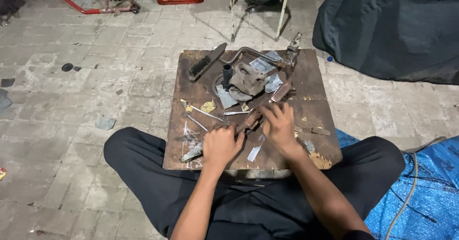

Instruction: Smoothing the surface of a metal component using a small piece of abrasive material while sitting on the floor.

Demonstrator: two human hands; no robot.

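I sit cross-legged behind a low, worn wooden board (311,77). My left hand (219,145) is closed around the near end of a long rusty metal tool (279,92) that runs diagonally across the board. My right hand (278,125) rests on the same tool a little further up, fingers spread over it. A thin metal rod (205,113) and small scraps of sheet metal lie just left of my hands. A flat pale strip (255,151) lies between my wrists.
At the board's far side lie a black wire brush (203,63), a bunched dirty rag (246,80), a short black tube (226,73) and a bent metal crank (258,54). A dark tarp-covered mass (392,25) stands at right, blue tarp (430,187) beside my knee, red metal stands (103,1) far back.
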